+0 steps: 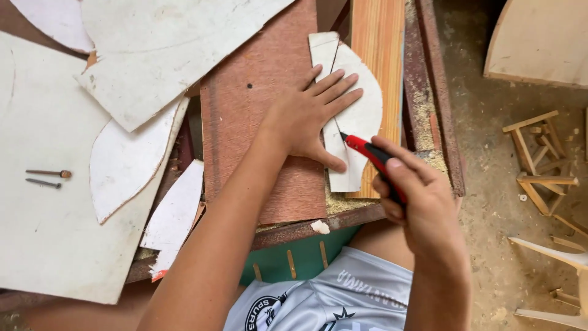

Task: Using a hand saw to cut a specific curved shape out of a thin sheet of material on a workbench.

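My left hand (309, 116) lies flat, fingers spread, pressing a white curved laminate piece (361, 116) against the workbench. A narrower white strip (323, 50) lies partly under it. My right hand (416, 196) grips a red and black utility knife (367, 153), whose tip touches the white piece just right of my left thumb. The white piece rests across a reddish-brown board (257, 122) and a light wooden plank (376, 37).
Several white laminate offcuts (141, 61) cover the bench at left, with two nails (46, 178) on a large sheet. The rusty bench edge (441, 122) runs at right. Wooden frame scraps (539, 159) and sawdust lie on the floor at right.
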